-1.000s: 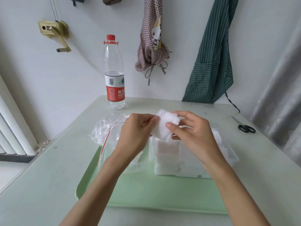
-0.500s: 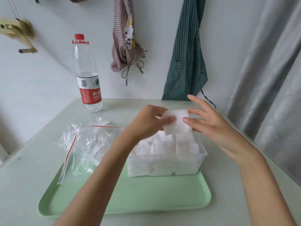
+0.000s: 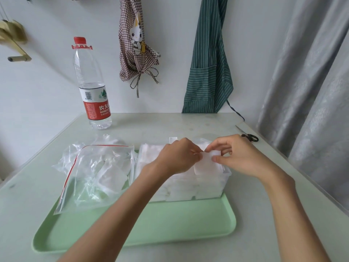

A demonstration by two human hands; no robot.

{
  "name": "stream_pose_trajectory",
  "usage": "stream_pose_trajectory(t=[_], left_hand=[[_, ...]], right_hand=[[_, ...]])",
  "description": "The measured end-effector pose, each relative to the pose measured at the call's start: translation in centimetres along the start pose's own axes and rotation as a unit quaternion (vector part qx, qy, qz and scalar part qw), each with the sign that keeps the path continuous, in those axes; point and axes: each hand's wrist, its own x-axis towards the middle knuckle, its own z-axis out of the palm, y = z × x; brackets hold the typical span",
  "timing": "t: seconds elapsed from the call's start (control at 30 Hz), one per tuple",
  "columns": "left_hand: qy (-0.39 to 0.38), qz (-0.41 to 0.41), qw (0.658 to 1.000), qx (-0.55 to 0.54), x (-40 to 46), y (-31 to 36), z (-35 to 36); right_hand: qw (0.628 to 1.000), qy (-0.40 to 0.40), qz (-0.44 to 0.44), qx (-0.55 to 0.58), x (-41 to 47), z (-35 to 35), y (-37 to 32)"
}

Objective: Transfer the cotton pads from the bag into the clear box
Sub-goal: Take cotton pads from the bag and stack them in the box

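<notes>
A clear box [image 3: 225,183] packed with white cotton pads stands on the right half of a green tray [image 3: 170,229]. My left hand [image 3: 177,156] and my right hand [image 3: 236,154] meet over the box's right end. Both pinch the same stack of white cotton pads [image 3: 206,163], which sits low at the box's top. Left of the box lies a clear zip bag [image 3: 94,173] with a red seal strip. A few pads still show inside the bag.
A water bottle [image 3: 92,86] with a red label stands at the table's back left. Black scissors [image 3: 249,137] lie near the right edge. A checked cloth [image 3: 135,48] and a green striped apron [image 3: 207,69] hang on the wall. A grey curtain [image 3: 311,91] hangs at right.
Both hands have come down with the stack of pads, from held up in the air to the top of the box's right end. The camera has swung to the right.
</notes>
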Motion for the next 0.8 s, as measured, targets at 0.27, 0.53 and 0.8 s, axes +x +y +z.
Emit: stream_pose_trajectory(t=[0.27,0.53,0.8], left_hand=[[-0.04,-0.011,0.999,-0.007,0.1,0.1,0.3],[0.053,0.089,0.992,0.066,-1.0,0.1,-0.7],[-0.043,0.056,0.99,0.123,-0.3,0.4,-0.7]], right_hand=[[0.993,-0.048,0.037,-0.096,-0.6,-0.4,-0.6],[0.996,-0.004,-0.008,-0.088,-0.7,-1.3,-0.5],[0.98,-0.117,0.153,-0.045,0.2,0.1,0.3]])
